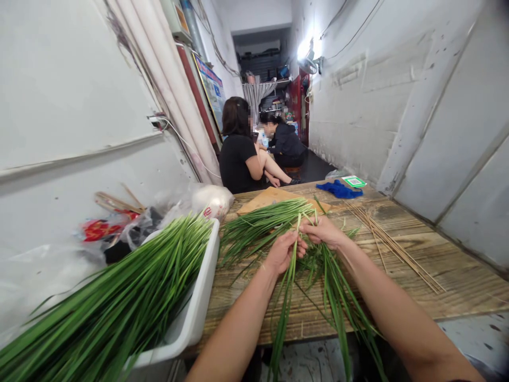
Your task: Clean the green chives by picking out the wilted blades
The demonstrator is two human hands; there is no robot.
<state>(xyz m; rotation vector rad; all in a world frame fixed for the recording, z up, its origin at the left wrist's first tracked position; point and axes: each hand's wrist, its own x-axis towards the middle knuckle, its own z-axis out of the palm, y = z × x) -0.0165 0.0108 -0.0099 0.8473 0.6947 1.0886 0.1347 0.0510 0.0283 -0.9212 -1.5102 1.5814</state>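
Observation:
Over the wooden table, my left hand point(284, 251) is closed round a few garlic chives point(287, 300), their pale ends up and green leaves hanging past the table's front edge. Close beside it, my right hand point(323, 232) is closed on another bunch, its leaves point(338, 297) drooping toward me; its fingertips meet the pale stalks near the left hand. Behind both hands lies a pile of garlic chives point(262, 222), partly on a wooden board point(258, 200). More garlic chives point(147, 292) fill a white plastic tub point(207, 281) on the left.
Thin wooden sticks point(401, 252) lie on the right of the table point(445, 249). A blue cloth point(340, 189) and a QR-code card point(353, 181) sit at the far edge. Plastic bags point(212, 199) crowd behind the tub. Two people point(240, 159) sit beyond the table.

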